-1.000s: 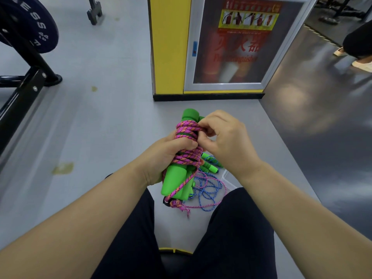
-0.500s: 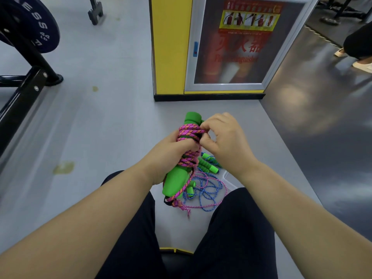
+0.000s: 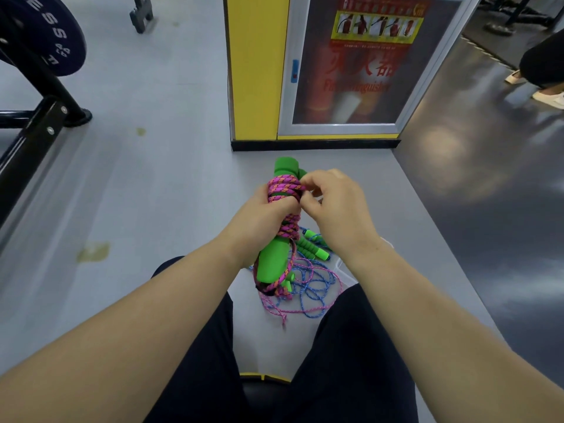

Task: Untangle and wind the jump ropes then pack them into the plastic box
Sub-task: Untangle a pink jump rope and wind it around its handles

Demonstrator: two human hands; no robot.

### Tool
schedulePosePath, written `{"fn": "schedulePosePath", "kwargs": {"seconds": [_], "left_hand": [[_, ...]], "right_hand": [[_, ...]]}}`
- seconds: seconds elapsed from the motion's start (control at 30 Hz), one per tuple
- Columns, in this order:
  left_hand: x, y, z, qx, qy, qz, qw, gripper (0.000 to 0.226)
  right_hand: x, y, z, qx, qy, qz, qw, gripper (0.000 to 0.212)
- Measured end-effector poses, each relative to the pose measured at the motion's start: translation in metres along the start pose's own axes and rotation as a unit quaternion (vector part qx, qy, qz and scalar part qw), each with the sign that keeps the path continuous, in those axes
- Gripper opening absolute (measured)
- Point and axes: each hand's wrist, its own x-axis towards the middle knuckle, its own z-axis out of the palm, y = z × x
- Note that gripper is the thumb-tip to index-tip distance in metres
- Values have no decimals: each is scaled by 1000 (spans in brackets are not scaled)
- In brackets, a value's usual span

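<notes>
Two firm green handles (image 3: 271,261) are being gripped by the left hand (image 3: 259,221), the right hand (image 3: 332,206) pinching the soft, probably light pink rope (image 3: 283,186) mid-frame.

Wearer's body as seen from the head camera. Left forearm (image 3: 137,325) and right forearm (image 3: 442,315): bare along their whole visible length, from the lower corners of the frame up to the wrists, with fine hair faintly visible on the upper surfaces. Left hand (image 3: 259,221) and right hand (image 3: 332,206): bare, backs and knuckles uncovered. Trousers (image 3: 195,377): dark, near-black plain fabric with a matt surface, covering both thighs as far as the knees, the cloth lying smooth over each leg
</notes>
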Motion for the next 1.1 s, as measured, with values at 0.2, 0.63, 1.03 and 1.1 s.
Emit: {"fn": "schedulePosePath", "kwargs": {"seconds": [0.2, 0.63, 1.03, 1.1], "left_hand": [[-1, -2, -5, 25, -18, -25, 999, 22], [0, 5, -5, -49, -50, -56, 996, 20], [-1, 9, 10, -36, 2, -7, 999, 18], [1, 10, 11, -42, 8, -17, 999, 17]], "right_hand": [[3, 2, 4, 32, -14, 8, 999, 10], [2, 8, -8, 273, -4, 80, 959, 29], [-4, 4, 18, 172, 146, 83, 971, 15], [-6, 3, 21, 151, 168, 59, 972, 18]]}}
